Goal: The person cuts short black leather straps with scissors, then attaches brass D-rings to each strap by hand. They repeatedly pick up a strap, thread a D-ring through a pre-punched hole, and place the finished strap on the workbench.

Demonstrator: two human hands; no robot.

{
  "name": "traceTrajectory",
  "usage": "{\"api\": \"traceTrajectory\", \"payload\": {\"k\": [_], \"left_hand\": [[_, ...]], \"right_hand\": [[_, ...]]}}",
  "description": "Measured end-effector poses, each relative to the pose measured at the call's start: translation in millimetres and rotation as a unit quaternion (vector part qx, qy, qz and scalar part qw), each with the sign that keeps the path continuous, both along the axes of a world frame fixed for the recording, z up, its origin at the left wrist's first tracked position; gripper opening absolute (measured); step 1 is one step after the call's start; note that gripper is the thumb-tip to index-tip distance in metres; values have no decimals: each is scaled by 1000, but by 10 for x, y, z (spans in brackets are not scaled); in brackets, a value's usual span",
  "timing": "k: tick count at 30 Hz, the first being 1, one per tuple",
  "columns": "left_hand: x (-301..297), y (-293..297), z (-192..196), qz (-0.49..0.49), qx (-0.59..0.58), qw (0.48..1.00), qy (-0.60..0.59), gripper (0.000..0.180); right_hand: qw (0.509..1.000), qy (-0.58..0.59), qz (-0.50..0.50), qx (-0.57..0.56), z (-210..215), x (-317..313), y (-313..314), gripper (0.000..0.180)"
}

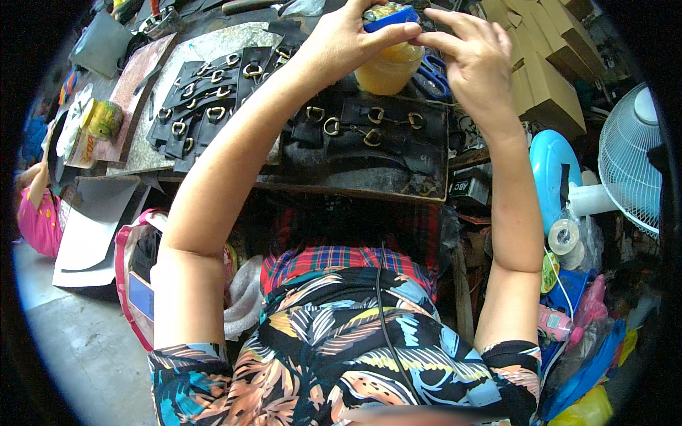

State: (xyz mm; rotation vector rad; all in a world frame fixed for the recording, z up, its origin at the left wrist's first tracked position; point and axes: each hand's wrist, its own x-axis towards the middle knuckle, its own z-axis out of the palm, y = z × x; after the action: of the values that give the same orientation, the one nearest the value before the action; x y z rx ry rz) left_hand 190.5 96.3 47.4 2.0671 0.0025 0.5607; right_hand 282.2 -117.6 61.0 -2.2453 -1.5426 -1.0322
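Observation:
A clear plastic jar of yellowish, glue-like stuff stands on the dark work board at the far edge of my reach. My left hand is closed on a blue lid-like piece at the jar's mouth, thumb along its front. My right hand is beside it, fingers spread, thumb tip close to my left thumb. Blue-handled scissors lie just right of the jar. Black straps with metal D-rings lie in front of the jar, and more black strap pieces lie to the left.
Cardboard boxes are stacked at the far right. A white fan and plastic bags crowd the right side. A bag with yellow contents sits on the left. Below it are white sheets and a person in pink.

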Motion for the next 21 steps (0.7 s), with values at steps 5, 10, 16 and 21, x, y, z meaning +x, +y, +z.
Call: {"api": "traceTrajectory", "payload": {"k": [5,10,16,21], "left_hand": [[-51,-24,11,-29,164,984,-59,72],[-142,-88,39,-27,334,934,-121,84],[-140,-210,51,-15,315,943,-105,67],[-122,-292,-59,9,313,945,-89,56]], "right_hand": [[999,-6,-28,-31,30,-185,-172,38],[1000,7,-3,-8,-15,-327,-254,31],[915,347,127,163,-74,-279,-301,34],[707,589,209,331,-312,-68,139,51]]}}
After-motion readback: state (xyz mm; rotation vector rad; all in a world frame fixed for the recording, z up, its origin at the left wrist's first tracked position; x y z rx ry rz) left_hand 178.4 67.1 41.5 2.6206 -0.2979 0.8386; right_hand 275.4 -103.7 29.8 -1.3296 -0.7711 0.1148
